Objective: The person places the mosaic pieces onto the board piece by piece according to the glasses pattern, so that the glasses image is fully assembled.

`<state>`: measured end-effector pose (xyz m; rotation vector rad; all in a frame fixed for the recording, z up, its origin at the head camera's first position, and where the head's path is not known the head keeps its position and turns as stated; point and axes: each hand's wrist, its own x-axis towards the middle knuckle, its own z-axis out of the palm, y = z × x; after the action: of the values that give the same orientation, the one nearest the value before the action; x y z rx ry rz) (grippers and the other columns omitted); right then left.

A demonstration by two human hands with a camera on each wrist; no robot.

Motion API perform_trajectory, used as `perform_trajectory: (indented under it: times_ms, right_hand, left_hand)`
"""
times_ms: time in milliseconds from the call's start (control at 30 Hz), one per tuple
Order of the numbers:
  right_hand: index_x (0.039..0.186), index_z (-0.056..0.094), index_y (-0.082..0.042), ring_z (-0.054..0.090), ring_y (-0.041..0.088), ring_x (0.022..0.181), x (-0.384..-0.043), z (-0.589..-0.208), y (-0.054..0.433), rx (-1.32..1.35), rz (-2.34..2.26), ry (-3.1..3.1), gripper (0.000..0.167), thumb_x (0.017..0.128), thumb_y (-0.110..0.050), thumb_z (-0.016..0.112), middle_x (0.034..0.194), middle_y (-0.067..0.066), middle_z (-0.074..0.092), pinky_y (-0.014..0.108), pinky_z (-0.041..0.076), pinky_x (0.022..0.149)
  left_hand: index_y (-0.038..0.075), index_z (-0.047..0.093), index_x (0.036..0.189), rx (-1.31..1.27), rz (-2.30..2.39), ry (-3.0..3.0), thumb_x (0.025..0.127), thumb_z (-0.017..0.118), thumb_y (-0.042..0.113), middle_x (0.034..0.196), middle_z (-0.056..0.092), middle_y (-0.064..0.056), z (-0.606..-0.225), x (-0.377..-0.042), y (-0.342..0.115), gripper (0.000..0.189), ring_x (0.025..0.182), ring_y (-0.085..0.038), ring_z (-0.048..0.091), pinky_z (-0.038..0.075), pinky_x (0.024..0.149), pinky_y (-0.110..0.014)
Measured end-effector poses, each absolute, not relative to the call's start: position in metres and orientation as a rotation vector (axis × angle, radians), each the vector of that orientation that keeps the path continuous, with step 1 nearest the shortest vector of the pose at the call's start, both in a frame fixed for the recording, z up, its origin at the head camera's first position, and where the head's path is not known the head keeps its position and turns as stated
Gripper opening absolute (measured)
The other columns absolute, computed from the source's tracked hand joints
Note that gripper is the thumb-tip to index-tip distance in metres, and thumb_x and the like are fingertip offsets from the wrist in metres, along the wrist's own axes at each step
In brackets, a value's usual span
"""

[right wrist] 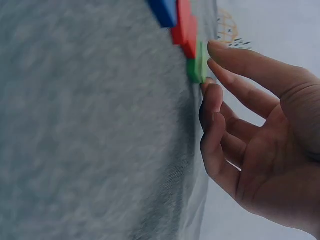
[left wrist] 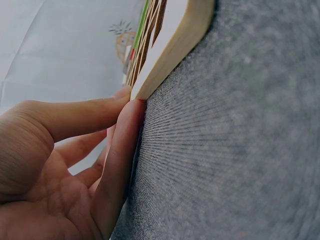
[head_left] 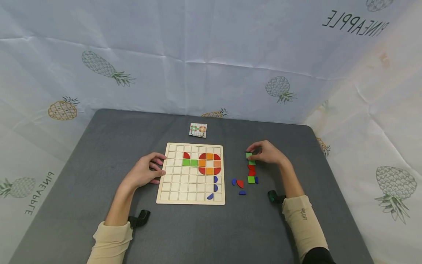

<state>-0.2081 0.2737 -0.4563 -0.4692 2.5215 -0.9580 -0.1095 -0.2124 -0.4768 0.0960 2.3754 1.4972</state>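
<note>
My left hand (head_left: 147,169) is at the left edge of a wooden grid board (head_left: 174,187), thumb on its rim. In the left wrist view, the thumb and a finger pinch the board's pale corner (left wrist: 165,60). My right hand (head_left: 267,152) is over the top of a column of loose tiles, holding a green square tile (head_left: 248,155) between thumb and fingertips. Just below it are another green tile (head_left: 252,162) and red tiles (head_left: 251,170). On the board lie green squares (head_left: 190,162), orange squares (head_left: 209,171), red quarter circles (head_left: 186,155) and blue half circles (head_left: 215,179).
A small printed pattern card (head_left: 198,130) lies beyond the board. Nearer me are a loose red quarter circle (head_left: 240,184), blue half-circle tiles (head_left: 242,192) and another green square (head_left: 251,179). A pineapple-print curtain (head_left: 184,84) hangs behind the grey table (head_left: 197,234).
</note>
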Motion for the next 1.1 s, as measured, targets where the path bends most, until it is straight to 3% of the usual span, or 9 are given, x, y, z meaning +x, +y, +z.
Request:
perform_trajectory:
  times_ms: [233, 467, 867, 1100]
  right_hand:
    - [0.12, 0.077, 0.0, 0.058, 0.019, 0.084, -0.21, -0.462, 0.274, -0.461, -0.931, 2.549, 0.032, 0.093, -0.014, 0.086, 0.113, 0.019, 0.073, 0.028, 0.05, 0.07]
    - [0.119, 0.078, 0.0, 0.056, 0.015, 0.076, -0.214, -0.465, 0.273, -0.48, -0.949, 2.578, 0.028, 0.095, -0.013, 0.084, 0.108, 0.017, 0.073, 0.026, 0.048, 0.065]
    - [0.129, 0.075, 0.0, 0.053, 0.008, 0.062, -0.223, -0.467, 0.294, -0.466, -1.014, 2.513, 0.035, 0.097, -0.011, 0.082, 0.128, 0.025, 0.07, 0.025, 0.051, 0.06]
    - [0.127, 0.076, 0.001, 0.055, 0.007, 0.063, -0.223, -0.464, 0.294, -0.441, -1.003, 2.507, 0.035, 0.096, -0.014, 0.084, 0.121, 0.025, 0.07, 0.026, 0.052, 0.059]
  left_hand:
    - [-0.003, 0.054, 0.149, 0.099, 1.482, 2.391, 0.098, 0.078, 0.002, 0.125, 0.056, -0.024, -0.477, -0.11, -0.214, 0.056, 0.097, -0.026, 0.061, 0.067, 0.063, -0.038]
    - [-0.002, 0.054, 0.149, 0.092, 1.484, 2.383, 0.098, 0.078, 0.002, 0.126, 0.056, -0.023, -0.477, -0.11, -0.213, 0.056, 0.097, -0.026, 0.062, 0.067, 0.064, -0.038]
    - [0.0, 0.055, 0.149, 0.088, 1.481, 2.382, 0.098, 0.078, 0.002, 0.126, 0.056, -0.023, -0.476, -0.11, -0.212, 0.056, 0.097, -0.027, 0.061, 0.067, 0.064, -0.037]
    - [-0.001, 0.055, 0.148, 0.089, 1.471, 2.395, 0.098, 0.078, 0.002, 0.124, 0.056, -0.023, -0.476, -0.111, -0.212, 0.056, 0.096, -0.026, 0.061, 0.067, 0.062, -0.037]
